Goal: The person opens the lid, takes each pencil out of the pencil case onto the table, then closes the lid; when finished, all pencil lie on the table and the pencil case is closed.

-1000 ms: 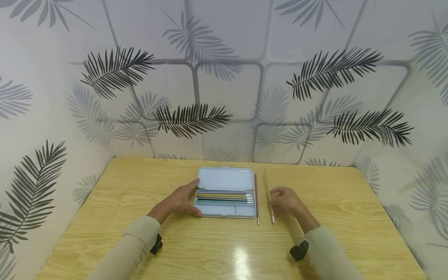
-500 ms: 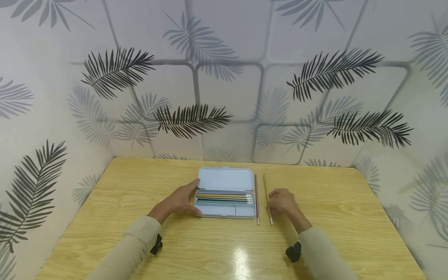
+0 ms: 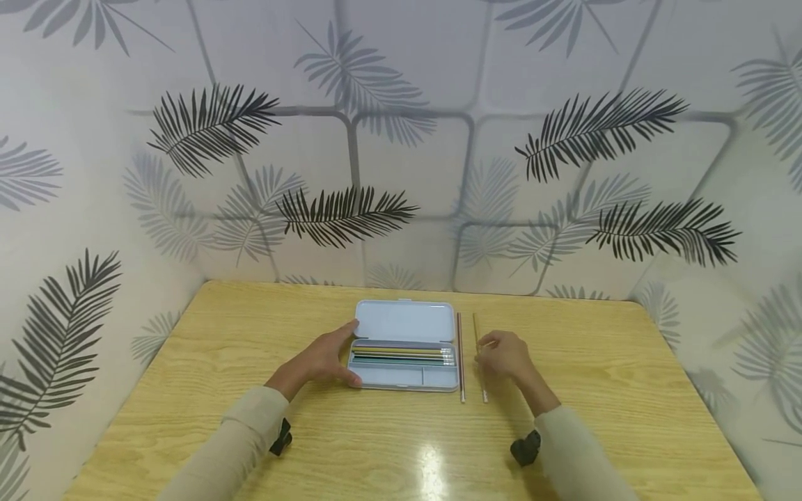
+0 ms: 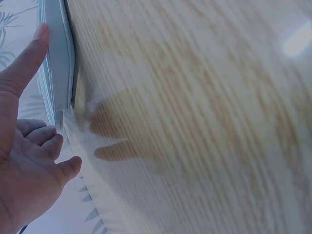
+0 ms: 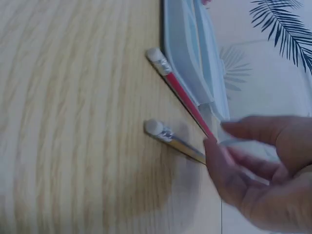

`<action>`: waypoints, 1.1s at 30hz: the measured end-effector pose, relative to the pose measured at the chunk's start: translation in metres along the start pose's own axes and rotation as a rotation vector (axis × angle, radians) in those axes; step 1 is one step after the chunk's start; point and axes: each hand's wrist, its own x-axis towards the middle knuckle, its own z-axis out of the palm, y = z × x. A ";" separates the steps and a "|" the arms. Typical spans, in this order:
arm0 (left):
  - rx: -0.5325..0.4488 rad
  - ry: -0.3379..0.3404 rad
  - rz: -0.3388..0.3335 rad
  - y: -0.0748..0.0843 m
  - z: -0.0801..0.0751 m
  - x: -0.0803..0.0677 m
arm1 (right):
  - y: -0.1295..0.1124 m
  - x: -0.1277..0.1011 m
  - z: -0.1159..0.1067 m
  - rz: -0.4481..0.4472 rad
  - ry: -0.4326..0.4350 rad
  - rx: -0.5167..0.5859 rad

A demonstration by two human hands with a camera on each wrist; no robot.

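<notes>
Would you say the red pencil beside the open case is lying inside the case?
No, the red pencil lies on the wooden table, just outside the pale blue pencil case.

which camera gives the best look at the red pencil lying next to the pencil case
The right wrist view: the red pencil fills the frame, its eraser end sharp, beside the pencil case. The head view shows the whole pencil, only thin and small. The left wrist view misses it.

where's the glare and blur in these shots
Head view: sharp, with a bright glare patch on the table near the front edge. Left wrist view: soft wood grain, left hand casting finger shadows. Right wrist view: right hand smeared with motion blur, the pencil under it soft.
</notes>
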 end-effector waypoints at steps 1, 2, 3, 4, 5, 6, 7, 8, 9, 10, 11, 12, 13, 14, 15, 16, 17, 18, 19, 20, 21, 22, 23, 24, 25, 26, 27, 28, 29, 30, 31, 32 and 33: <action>0.001 0.000 0.001 0.000 0.000 0.000 | -0.001 0.001 0.000 -0.035 -0.032 0.047; 0.003 0.000 0.000 0.000 0.000 0.000 | -0.001 0.002 0.000 -0.069 -0.069 0.098; 0.005 0.001 0.000 0.000 0.000 0.000 | -0.001 0.003 0.000 -0.102 -0.116 0.157; 0.005 0.001 -0.003 0.000 0.000 0.000 | -0.002 0.005 0.001 -0.134 -0.162 0.201; 0.005 0.000 -0.004 0.000 0.000 0.000 | -0.002 0.007 0.003 -0.171 -0.209 0.227; 0.002 -0.001 -0.004 0.000 0.000 0.000 | -0.003 0.008 0.005 -0.197 -0.250 0.245; 0.002 -0.002 -0.005 0.000 0.000 0.000 | -0.004 0.009 0.007 -0.218 -0.282 0.258; 0.000 -0.004 -0.004 0.000 0.000 0.000 | -0.005 0.011 0.009 -0.243 -0.304 0.257; -0.001 -0.005 -0.002 0.000 0.001 0.000 | -0.007 0.012 0.011 -0.271 -0.324 0.248; 0.000 -0.006 -0.002 0.000 0.001 0.000 | -0.009 0.013 0.014 -0.297 -0.334 0.232; 0.000 -0.007 -0.001 0.000 0.001 0.000 | -0.011 0.014 0.016 -0.321 -0.343 0.218; 0.000 -0.007 0.000 0.000 0.001 0.000 | -0.013 0.016 0.019 -0.340 -0.344 0.200; 0.001 -0.006 -0.001 0.000 0.001 0.000 | -0.016 0.017 0.022 -0.366 -0.341 0.182; 0.002 -0.007 -0.003 0.000 0.000 0.000 | -0.018 0.018 0.025 -0.386 -0.338 0.165; 0.003 -0.007 -0.006 0.000 0.000 0.000 | -0.021 0.019 0.028 -0.403 -0.333 0.141; 0.003 -0.007 -0.008 0.000 0.000 0.000 | -0.023 0.020 0.030 -0.418 -0.325 0.119; 0.001 -0.006 -0.004 0.000 0.000 0.000 | -0.025 0.020 0.033 -0.425 -0.320 0.091; 0.001 -0.007 -0.006 0.000 0.000 0.000 | -0.028 0.021 0.036 -0.426 -0.314 0.066; 0.001 -0.009 -0.009 0.001 -0.001 0.000 | -0.030 0.021 0.038 -0.426 -0.310 0.044; 0.001 -0.011 -0.013 0.001 -0.001 0.000 | -0.032 0.022 0.040 -0.423 -0.309 0.021; -0.001 -0.010 -0.010 0.001 -0.001 0.000 | -0.034 0.022 0.043 -0.423 -0.309 -0.004; -0.006 -0.010 -0.012 0.002 -0.001 -0.001 | -0.036 0.022 0.045 -0.419 -0.313 -0.017; -0.011 -0.010 -0.013 0.002 -0.001 -0.001 | -0.038 0.022 0.046 -0.410 -0.319 -0.025; -0.013 -0.011 -0.017 0.003 -0.002 -0.001 | -0.039 0.022 0.048 -0.405 -0.323 -0.029; -0.017 -0.009 -0.015 0.003 -0.002 -0.001 | -0.040 0.022 0.049 -0.403 -0.326 -0.033; -0.020 -0.006 -0.013 0.003 -0.002 -0.001 | -0.042 0.022 0.050 -0.402 -0.331 -0.036; -0.023 -0.004 -0.010 0.003 -0.002 -0.001 | -0.043 0.022 0.051 -0.401 -0.336 -0.034; -0.022 -0.005 -0.013 0.003 -0.002 -0.001 | -0.044 0.022 0.052 -0.396 -0.340 -0.032; -0.019 -0.005 -0.012 0.003 -0.002 -0.001 | -0.045 0.023 0.053 -0.395 -0.345 -0.030; -0.019 -0.004 -0.011 0.002 -0.002 -0.001 | -0.046 0.023 0.054 -0.395 -0.349 -0.032; -0.020 -0.003 -0.009 0.002 -0.001 -0.001 | -0.047 0.023 0.055 -0.398 -0.352 -0.034; -0.015 -0.001 -0.005 0.001 -0.001 0.000 | -0.047 0.023 0.055 -0.395 -0.358 -0.030; -0.011 -0.002 -0.005 0.000 -0.001 0.000 | -0.048 0.023 0.056 -0.390 -0.362 -0.029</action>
